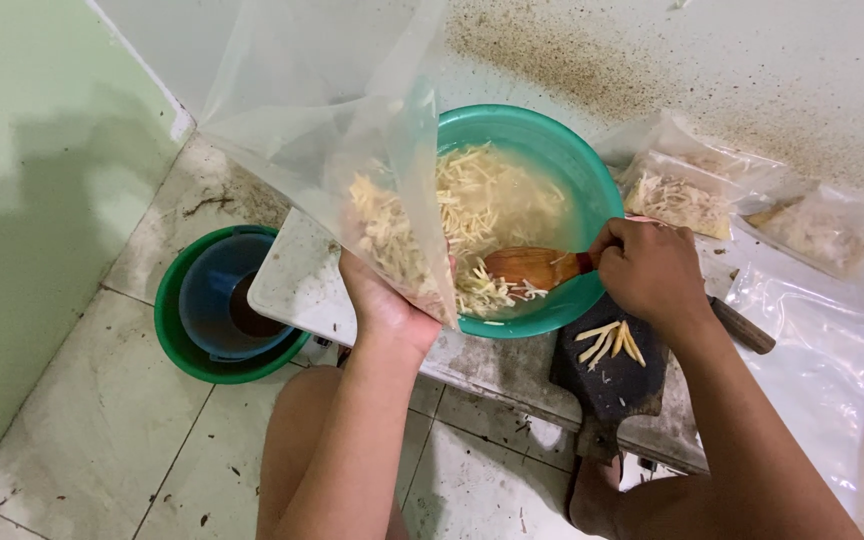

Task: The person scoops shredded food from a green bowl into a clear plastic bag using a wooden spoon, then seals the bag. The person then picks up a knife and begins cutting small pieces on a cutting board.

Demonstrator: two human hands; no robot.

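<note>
My left hand (384,300) holds up a clear plastic bag (322,110) from below; pale shredded strips fill its lower part. My right hand (650,268) grips the handle of a wooden spoon (530,266), whose bowl lies in a teal plastic basin (577,165). The basin holds more of the pale shreds in cloudy liquid. The bag hangs over the basin's left rim. A few thicker yellow strips (612,343) lie on a dark board (614,378) just below my right hand.
A green bucket (177,345) with a blue bowl inside stands on the tiled floor at left. Filled clear bags (677,195) lie at the right by the wall, with an empty one (822,370) below them. The basin rests on a low grey slab (297,280).
</note>
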